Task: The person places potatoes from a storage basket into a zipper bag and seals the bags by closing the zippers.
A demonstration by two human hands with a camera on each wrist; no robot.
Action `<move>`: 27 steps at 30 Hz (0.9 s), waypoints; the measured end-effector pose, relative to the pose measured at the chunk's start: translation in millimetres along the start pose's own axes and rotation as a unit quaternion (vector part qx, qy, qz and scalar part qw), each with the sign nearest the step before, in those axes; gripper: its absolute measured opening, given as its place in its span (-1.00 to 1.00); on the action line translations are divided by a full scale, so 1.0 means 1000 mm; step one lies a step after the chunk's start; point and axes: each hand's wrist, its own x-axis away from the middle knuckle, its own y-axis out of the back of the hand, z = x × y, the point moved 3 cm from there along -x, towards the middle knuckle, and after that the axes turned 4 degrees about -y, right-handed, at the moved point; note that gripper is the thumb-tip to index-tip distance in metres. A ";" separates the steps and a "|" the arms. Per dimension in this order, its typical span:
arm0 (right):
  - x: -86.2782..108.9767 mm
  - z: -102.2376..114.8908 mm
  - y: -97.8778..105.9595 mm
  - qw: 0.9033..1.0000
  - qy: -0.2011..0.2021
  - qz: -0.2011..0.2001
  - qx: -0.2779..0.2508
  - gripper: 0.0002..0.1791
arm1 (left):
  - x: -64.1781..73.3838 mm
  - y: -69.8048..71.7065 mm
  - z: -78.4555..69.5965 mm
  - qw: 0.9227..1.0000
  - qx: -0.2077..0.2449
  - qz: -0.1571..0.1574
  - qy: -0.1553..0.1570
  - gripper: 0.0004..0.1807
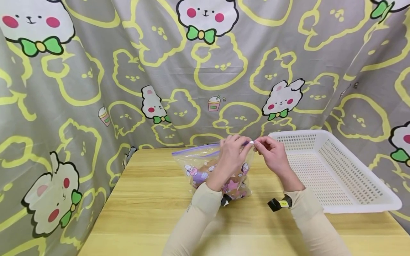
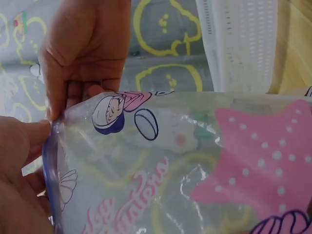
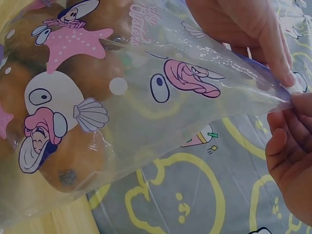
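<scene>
A clear zip-top bag [image 1: 200, 161] with a purple seal stands on the wooden table, printed with pink starfish, shells and cartoon figures. Brownish-orange rounded things [image 3: 73, 156], fruit-like, fill its lower part; their exact kind is unclear through the plastic. At the bag's top right corner, my left hand [image 1: 232, 153] pinches the purple seal strip [image 2: 50, 161] between thumb and fingers. Right beside it, the thumb and forefinger of my right hand [image 1: 272, 154] pinch the very end of that strip. Both hands nearly meet there, and the bag's upper part is stretched toward them in the right wrist view.
To the right, a white perforated plastic basket [image 1: 355, 206] sits on the table [image 1: 137, 213]. A grey curtain [image 1: 179, 71] with yellow outlines and cartoon rabbits hangs behind and along both sides. A black wrist camera [image 1: 279, 203] is strapped at my right wrist.
</scene>
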 end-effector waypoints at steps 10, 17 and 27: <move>0.001 0.004 0.004 1.000 0.019 -0.001 0.016 -0.91 | -0.002 0.000 -0.001 0.999 -0.038 -0.003 -0.017 -0.85; 0.001 0.000 0.012 1.000 -0.017 -0.018 0.016 -0.90 | 0.007 0.007 0.018 0.999 -0.030 -0.001 0.028 -0.87; 0.001 0.004 0.010 0.999 0.000 -0.010 0.045 -0.91 | 0.007 0.011 0.015 1.000 -0.016 -0.012 0.008 -0.86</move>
